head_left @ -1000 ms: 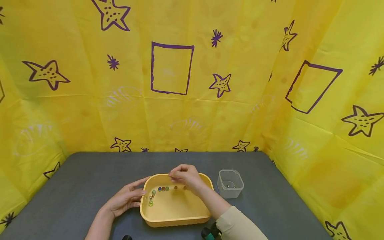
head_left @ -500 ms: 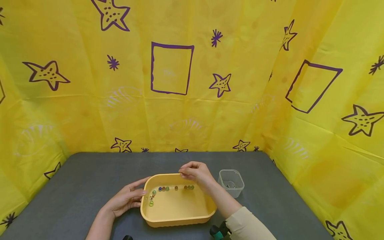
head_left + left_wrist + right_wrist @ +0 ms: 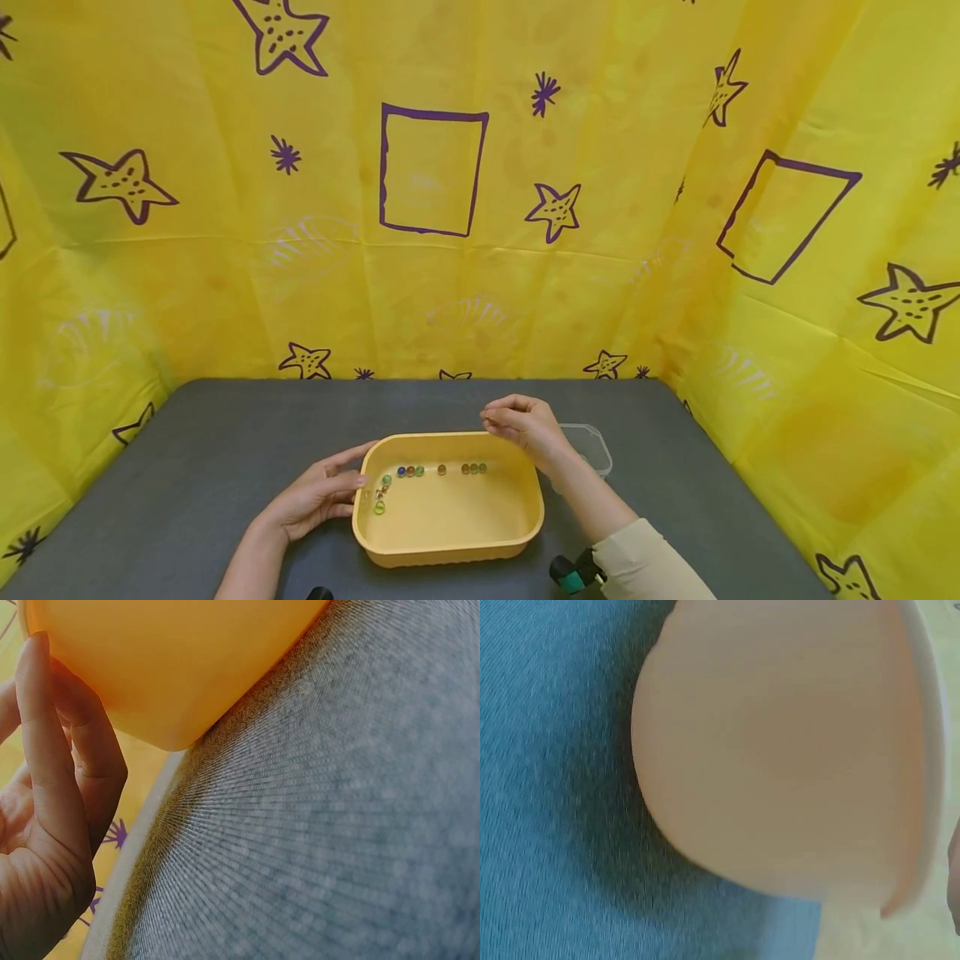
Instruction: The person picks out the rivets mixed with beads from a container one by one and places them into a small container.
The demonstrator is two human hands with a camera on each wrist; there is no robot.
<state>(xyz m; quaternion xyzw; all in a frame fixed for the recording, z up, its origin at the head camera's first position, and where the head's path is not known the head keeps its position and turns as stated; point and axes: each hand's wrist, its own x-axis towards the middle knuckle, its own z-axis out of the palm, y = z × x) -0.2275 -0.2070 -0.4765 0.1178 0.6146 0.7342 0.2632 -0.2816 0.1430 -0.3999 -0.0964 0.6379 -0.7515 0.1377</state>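
My left hand (image 3: 318, 493) holds the left end of a yellow tray (image 3: 450, 550), its thumb at the rim and the other fingers along the outer wall. In the left wrist view, the fingers (image 3: 45, 750) touch the tray's side. Several glass marbles (image 3: 474, 469) line the tray's back edge, and others, such as a green marble (image 3: 379, 507), lie near its left end. Above the back right rim, my right hand (image 3: 525, 427) pinches what looks like a small reddish-brown marble, mostly hidden by the fingertips. The right wrist view shows mainly the tray's outer wall (image 3: 780, 750).
A clear plastic container (image 3: 596, 446) stands right of the tray, partly hidden behind the right hand and forearm. Black-and-green gear (image 3: 570, 575) sits at the right wrist. The dark grey table (image 3: 262, 425) meets a yellow patterned cloth (image 3: 420, 317) at the back and sides.
My right hand has moved right and slightly up, from over the tray's middle to its back right corner, fingers still pinched. The left hand stays on the tray.
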